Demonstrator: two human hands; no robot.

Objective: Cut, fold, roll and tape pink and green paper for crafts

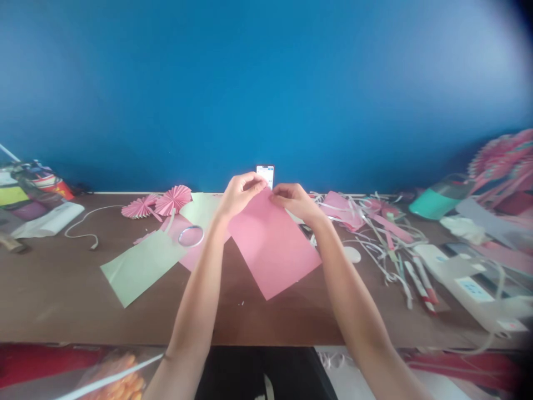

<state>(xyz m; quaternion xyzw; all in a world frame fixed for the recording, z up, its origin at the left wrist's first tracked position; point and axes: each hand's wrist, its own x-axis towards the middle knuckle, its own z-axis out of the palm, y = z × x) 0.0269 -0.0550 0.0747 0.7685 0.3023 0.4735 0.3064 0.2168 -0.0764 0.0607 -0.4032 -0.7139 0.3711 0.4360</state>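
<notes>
A sheet of pink paper (272,244) hangs at a slant in front of me, one corner up and the opposite one low near the tabletop. My left hand (244,193) pinches it close to the top corner. Just right of that, my right hand (293,200) has its fingers closed on the same top edge. Behind the hands a phone (266,173) with a lit screen leans upright against the wall, its lower part covered. Pale green paper (139,266) lies to the left, overlapping another pink sheet, with a clear ring-shaped roll (191,236) on top.
Pink folded paper fans (172,200) lie at the back left beside a white cable (94,240). On the right are tangled paper strips (375,239), marker pens (420,286), a white power strip (466,286) and a teal container (437,201). A blue wall (250,83) bounds the table (275,328) behind.
</notes>
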